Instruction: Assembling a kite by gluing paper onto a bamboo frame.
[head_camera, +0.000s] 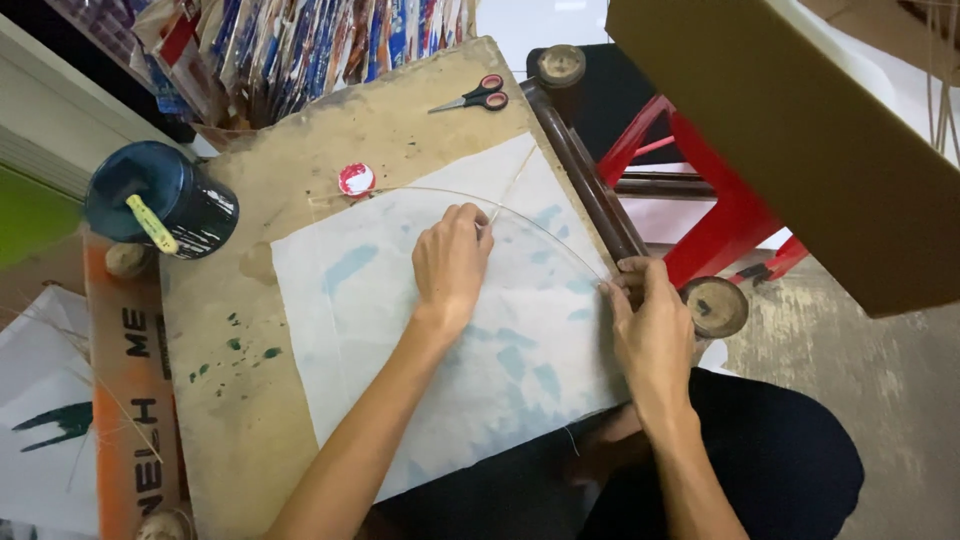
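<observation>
White paper sheet with pale blue blotches (400, 330) lies flat on the worn brown counter (250, 400); left hand (450, 265) pinches a thin bent bamboo strip (555, 232) against it, right hand (650, 325) pinches the strip's end at the sheet's edge

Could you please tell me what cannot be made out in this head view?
- Left hand fingertips: curled under, hiding their grip on the thin bent stick.
- White blue-stained paper sheet: near edge covered by forearms.
- Dark blue pot: contents too dark.
- Right hand: fingers hide the stick's end.
</observation>
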